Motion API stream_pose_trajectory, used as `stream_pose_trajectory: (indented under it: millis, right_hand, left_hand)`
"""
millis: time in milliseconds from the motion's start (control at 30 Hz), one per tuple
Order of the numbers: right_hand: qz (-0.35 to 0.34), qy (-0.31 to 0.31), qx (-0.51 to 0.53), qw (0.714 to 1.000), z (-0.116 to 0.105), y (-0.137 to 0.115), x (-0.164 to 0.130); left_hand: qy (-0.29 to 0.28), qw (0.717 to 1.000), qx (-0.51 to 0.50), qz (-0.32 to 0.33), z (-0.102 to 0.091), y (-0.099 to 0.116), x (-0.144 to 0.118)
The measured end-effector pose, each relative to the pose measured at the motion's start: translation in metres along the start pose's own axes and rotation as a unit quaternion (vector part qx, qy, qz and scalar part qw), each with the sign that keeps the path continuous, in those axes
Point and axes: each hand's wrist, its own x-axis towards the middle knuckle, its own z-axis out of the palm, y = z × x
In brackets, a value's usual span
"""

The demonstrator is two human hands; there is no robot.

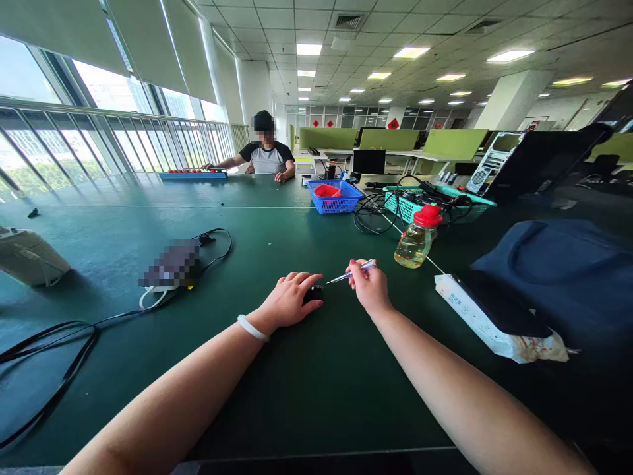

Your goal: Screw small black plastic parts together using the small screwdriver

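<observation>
Pinched in your right hand [370, 288] is a slim screwdriver [340, 278], its tip just beside the small black part [314, 295] on the table [297, 409]. Your left hand [287, 300] closes partway around that part, thumb near, fingers far. It looks light, stiff and perhaps slippery, so grip its sides; steer the smooth screwdriver by its handle, to the right.
</observation>
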Motion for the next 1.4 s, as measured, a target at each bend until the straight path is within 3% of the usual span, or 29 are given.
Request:
stream_pose_trajectory:
  millis: [500, 600, 733, 867, 1000, 1167, 1300, 1400]
  right_hand:
    - [-0.035, 0.012, -0.018, 0.999, -0.002, -0.001, 0.001]
    - [-0.046, 0.015, -0.015, 0.999, -0.001, -0.003, 0.000]
    - [-0.073, 0.013, -0.021, 0.997, 0.000, -0.008, -0.003]
    - [-0.100, 0.001, -0.040, 0.994, 0.000, -0.013, -0.006]
    - [-0.123, -0.011, -0.055, 0.991, -0.001, -0.013, -0.006]
    - [-0.135, -0.018, -0.066, 0.989, -0.001, -0.013, -0.006]
    - [-0.143, -0.031, -0.079, 0.986, 0.000, -0.014, -0.006]
    - [-0.140, -0.030, -0.084, 0.986, 0.000, -0.014, -0.006]
  left_hand:
    - [0.002, 1.000, -0.020, 0.024, 0.001, 0.009, -0.008]
    - [0.004, 0.999, -0.042, -0.004, -0.003, 0.012, -0.026]
    - [-0.003, 0.997, -0.058, -0.044, -0.017, 0.010, -0.071]
    - [-0.012, 0.994, -0.054, -0.089, -0.040, -0.013, -0.131]
    - [0.030, 0.981, -0.004, -0.193, -0.064, -0.064, -0.182]
    - [0.049, 0.963, 0.106, -0.241, -0.086, -0.123, -0.210]
    - [0.046, 0.948, 0.162, -0.270, -0.102, -0.131, -0.210]
    - [0.114, 0.921, 0.174, -0.329, -0.119, -0.118, -0.206]
